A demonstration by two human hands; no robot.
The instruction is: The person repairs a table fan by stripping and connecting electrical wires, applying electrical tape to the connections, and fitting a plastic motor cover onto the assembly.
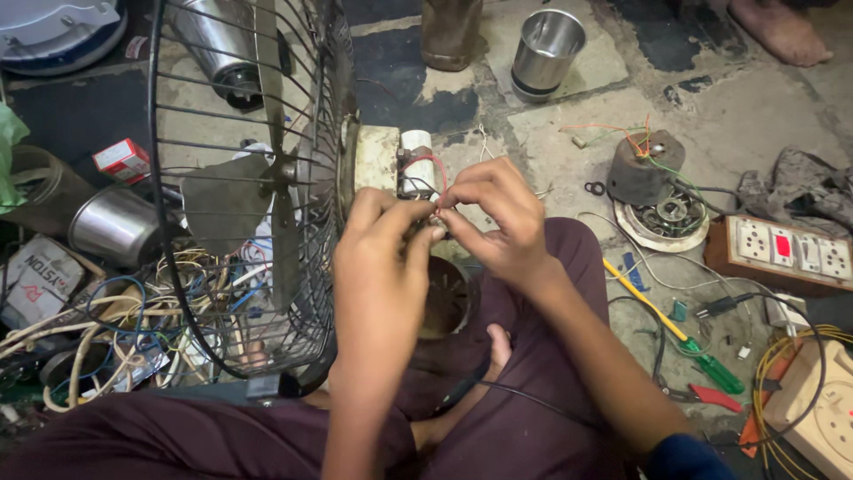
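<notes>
While the fan wires (425,174) sit at the rear of the fan motor (378,160), the left hand (382,258) and right hand (498,218) pinch them together between narrowed fingertips, apparently to steady the strands. Caged fan (240,178) lies sideways across the lap, motor end facing the person; a screwdriver (675,333) rests on the floor to the right.

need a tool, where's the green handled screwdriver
In the head view, the green-handled screwdriver lies on the floor at the right, beside the red-handled pliers.
</notes>
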